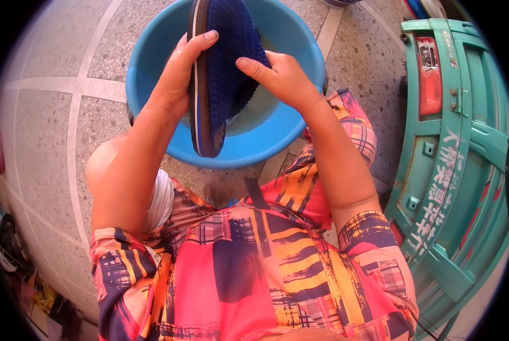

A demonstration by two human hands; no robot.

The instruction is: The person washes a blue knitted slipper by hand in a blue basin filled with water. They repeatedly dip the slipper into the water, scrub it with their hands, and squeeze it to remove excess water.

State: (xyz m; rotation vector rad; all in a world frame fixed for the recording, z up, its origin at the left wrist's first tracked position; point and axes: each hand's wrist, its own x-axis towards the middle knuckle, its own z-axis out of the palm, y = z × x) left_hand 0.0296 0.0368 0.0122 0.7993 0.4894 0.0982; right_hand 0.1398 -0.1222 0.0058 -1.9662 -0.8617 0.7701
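Note:
A dark blue slipper (231,55) with a ribbed fabric upper is held on its edge, its striped sole facing left. My left hand (175,74) clasps the sole side, with the thumb over the rim. On the other side, my right hand (286,79) grips the upper's edge, its thumb on the fabric and its other fingers hidden behind. Below the slipper stands a round blue plastic basin (233,157) with some cloudy water (256,113) in the bottom. The slipper's far end runs out of the top of the view.
The basin stands on a speckled terrazzo floor (105,123) with pale strips, between my knees. To the right is the green metal tailgate (433,170) of a small vehicle, bearing writing and a red tail lamp (430,91). Assorted items (41,294) lie at the lower left.

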